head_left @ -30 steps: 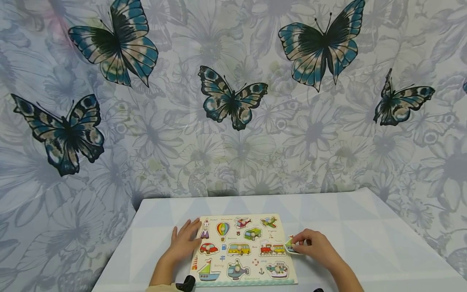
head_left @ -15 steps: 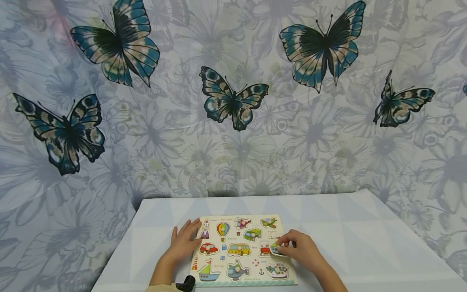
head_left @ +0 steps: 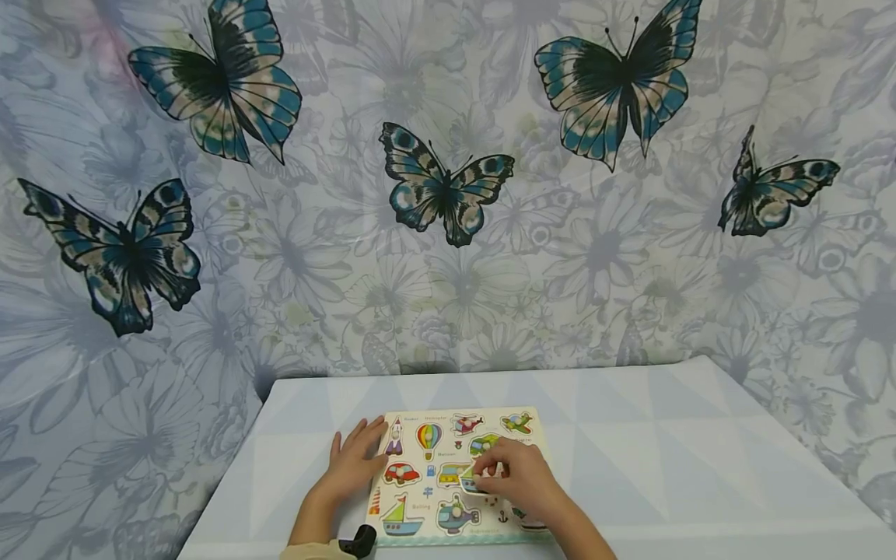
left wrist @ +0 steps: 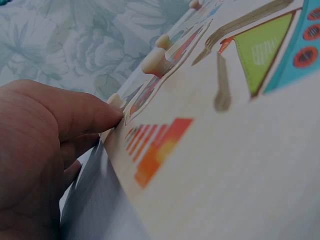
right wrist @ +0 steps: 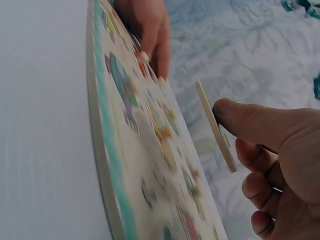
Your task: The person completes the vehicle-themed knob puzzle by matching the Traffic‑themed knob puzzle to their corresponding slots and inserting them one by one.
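Observation:
A wooden knobbed puzzle board (head_left: 502, 533) with vehicle pictures lies on the table. My left hand (head_left: 348, 471) rests along its left edge with fingers extended; in the left wrist view the thumb (left wrist: 92, 112) touches that edge. My right hand (head_left: 523, 478) pinches a sailboat puzzle piece (head_left: 467, 481) between thumb and fingers, over the bus (head_left: 448, 473) in the board's middle. Seen edge-on in the right wrist view, the piece (right wrist: 216, 127) hangs apart from the board. A sailboat picture (head_left: 402, 519) without a visible knob is at the board's lower left. My right hand hides the train and most of the ship.
The white patterned table (head_left: 672, 467) extends right of and behind the board. A wall covering with butterflies (head_left: 448, 187) stands behind the table. A black strap-like object (head_left: 358, 542) is by my left wrist. Small knobs (left wrist: 156, 62) stick up from the seated pieces.
My right hand has carried the sailboat piece leftward, from beside the board's right edge, across the train, to over the bus. The left hand has kept its place.

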Available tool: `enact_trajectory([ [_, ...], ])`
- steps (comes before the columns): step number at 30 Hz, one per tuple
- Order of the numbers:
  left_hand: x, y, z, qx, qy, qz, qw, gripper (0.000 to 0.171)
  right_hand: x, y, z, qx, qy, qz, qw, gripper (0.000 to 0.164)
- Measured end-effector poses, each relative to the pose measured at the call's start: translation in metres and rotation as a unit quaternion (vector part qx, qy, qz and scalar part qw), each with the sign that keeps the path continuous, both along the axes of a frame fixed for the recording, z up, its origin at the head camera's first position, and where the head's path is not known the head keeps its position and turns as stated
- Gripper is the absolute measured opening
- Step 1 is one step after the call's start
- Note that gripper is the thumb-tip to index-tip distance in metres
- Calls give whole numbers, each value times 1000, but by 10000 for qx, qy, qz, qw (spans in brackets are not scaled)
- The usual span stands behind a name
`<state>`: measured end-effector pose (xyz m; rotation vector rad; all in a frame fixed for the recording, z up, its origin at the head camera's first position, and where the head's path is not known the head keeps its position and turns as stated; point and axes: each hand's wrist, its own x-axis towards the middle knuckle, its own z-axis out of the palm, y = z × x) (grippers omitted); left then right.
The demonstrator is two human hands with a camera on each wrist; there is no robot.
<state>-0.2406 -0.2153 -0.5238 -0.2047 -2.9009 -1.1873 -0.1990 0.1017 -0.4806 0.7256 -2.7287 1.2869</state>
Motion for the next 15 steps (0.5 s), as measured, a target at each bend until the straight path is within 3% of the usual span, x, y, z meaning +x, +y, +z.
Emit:
enact_trajectory([
  [9,2,0,1,5,-112,22,9999,59,7,-46,-6,-56,338,401,9986,6],
  [15,0,-1,1,0,-28,21,10000,59,8,-68,-11,37,207,550,9983,3],
])
